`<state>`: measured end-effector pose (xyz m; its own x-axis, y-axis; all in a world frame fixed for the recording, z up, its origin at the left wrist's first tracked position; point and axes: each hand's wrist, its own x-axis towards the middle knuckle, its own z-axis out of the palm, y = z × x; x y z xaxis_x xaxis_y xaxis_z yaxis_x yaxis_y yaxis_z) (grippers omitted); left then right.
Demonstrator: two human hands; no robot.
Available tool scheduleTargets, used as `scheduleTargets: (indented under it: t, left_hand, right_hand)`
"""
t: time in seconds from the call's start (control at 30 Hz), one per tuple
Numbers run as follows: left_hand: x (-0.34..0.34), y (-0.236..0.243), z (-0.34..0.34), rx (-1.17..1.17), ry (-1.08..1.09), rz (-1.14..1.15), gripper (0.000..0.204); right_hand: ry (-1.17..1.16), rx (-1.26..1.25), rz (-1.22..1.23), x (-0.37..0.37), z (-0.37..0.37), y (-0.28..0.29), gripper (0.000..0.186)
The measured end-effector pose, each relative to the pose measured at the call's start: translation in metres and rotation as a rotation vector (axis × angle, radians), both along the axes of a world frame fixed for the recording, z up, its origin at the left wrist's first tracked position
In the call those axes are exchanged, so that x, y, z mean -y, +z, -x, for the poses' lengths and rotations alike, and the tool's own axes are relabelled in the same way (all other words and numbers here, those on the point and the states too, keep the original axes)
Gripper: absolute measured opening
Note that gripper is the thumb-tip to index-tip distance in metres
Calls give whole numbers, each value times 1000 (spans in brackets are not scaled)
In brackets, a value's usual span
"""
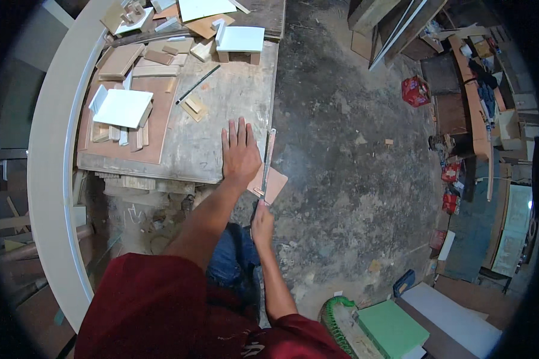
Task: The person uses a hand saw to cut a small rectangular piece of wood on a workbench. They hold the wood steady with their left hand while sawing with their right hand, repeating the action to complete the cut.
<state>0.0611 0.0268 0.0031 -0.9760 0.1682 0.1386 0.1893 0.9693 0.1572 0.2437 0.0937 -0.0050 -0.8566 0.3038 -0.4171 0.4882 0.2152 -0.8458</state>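
Observation:
My left hand (241,149) lies flat on the corner of the wooden worktable (221,102), its fingers stretched out. Beside its wrist, a thin pinkish wood board (274,184) juts out past the table's corner; whether the palm covers part of it is hidden. My right hand (262,224) is closed round the handle of a narrow saw (269,152), whose long, straight metal blade points away from me. The blade crosses over the board, close along the right side of my left hand. Its teeth are too small to make out.
Farther up the table lie a dark pencil-like stick (197,85), a small wood piece (193,107) and two white-topped wooden assemblies (123,109). Wood offcuts (156,58) crowd the back left. On the stained floor (353,179) stands a red package (415,91); a green panel (392,328) is at lower right.

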Motion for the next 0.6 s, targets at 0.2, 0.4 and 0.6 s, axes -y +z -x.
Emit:
scheduleTargets:
  t: [0.2,0.4,0.6]
  left_hand:
    - [-1,6,9,0,-1,-15,50]
    - [-3,6,10,-17,-26,-46,50]
    - [2,7,2,-23,-27,-18,52]
  right_hand:
    - [-19,-27,-5,10,-30,6,42]
    - [-37,-189,-124,11,-40,-18,42]
    - [-28,-65,-40,1,11,5,44]
